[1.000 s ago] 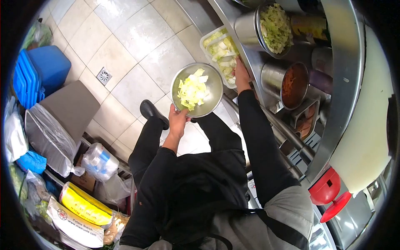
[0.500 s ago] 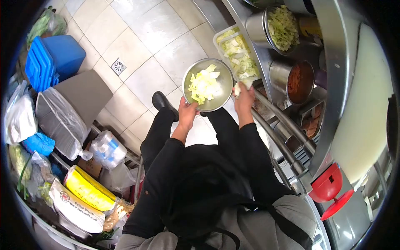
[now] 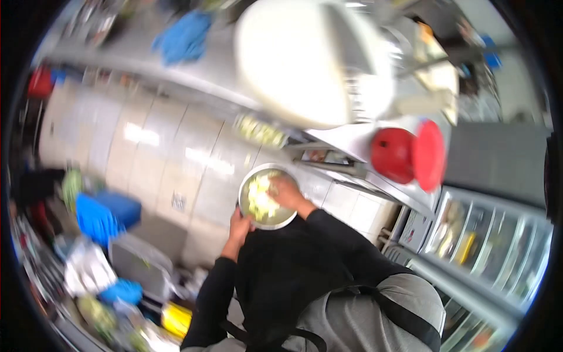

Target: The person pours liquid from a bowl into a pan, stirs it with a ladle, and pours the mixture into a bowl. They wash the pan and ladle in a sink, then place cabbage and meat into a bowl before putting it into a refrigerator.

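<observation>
A metal bowl (image 3: 280,220) of pale, chopped leafy vegetable (image 3: 258,202) is held in front of the wearer's black apron, above the floor. The left hand (image 3: 239,226) is closed on the bowl's near-left rim; the right hand (image 3: 285,192) reaches inside, fingers down at the pieces, and blur hides how far open it is or whether it grips any. Beneath is a floor (image 3: 158,170) of light tiles with bright reflections and a small drain (image 3: 177,202). Beyond the bowl, a long tray (image 3: 260,130) of cut greens sits beside a steel tabletop (image 3: 129,56), which carries a crumpled blue cloth (image 3: 184,39) and a large, rounded white object (image 3: 293,64). To the right are a red container (image 3: 393,155) and a glass-topped cabinet (image 3: 482,249). To the left stand a blue bin (image 3: 108,215), bags and a yellow package (image 3: 176,320). A white panel (image 3: 415,229) near the cabinet bears dark marks, too small and blurred to read
</observation>
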`<state>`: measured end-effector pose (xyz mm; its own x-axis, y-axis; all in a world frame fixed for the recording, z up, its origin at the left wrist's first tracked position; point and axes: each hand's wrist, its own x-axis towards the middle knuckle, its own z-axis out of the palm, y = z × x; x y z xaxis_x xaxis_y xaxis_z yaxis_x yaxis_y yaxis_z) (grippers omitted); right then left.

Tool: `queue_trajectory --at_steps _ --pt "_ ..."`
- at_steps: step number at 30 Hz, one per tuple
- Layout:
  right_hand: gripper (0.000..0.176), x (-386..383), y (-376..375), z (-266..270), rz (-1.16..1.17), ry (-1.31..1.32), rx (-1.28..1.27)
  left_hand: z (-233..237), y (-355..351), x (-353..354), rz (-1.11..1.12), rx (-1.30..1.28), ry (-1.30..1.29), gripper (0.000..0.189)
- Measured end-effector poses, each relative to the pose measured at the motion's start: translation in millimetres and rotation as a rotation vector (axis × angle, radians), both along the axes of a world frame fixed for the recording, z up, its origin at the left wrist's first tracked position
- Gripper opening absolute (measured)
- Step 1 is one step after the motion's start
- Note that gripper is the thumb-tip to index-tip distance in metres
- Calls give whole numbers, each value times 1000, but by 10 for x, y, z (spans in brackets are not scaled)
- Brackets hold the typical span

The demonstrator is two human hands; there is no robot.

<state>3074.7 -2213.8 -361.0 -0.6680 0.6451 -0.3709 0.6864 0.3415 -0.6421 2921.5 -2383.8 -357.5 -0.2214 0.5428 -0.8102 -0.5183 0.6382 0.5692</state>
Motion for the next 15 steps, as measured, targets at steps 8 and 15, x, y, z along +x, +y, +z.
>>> queue_trajectory --at_steps 8,15 --pt "23 2215 -738 990 -733 284 108 590 129 717 -502 35 85 36" --pt "23 4326 -1610 241 -1752 13 348 1019 955 2251 -954 141 134 41"
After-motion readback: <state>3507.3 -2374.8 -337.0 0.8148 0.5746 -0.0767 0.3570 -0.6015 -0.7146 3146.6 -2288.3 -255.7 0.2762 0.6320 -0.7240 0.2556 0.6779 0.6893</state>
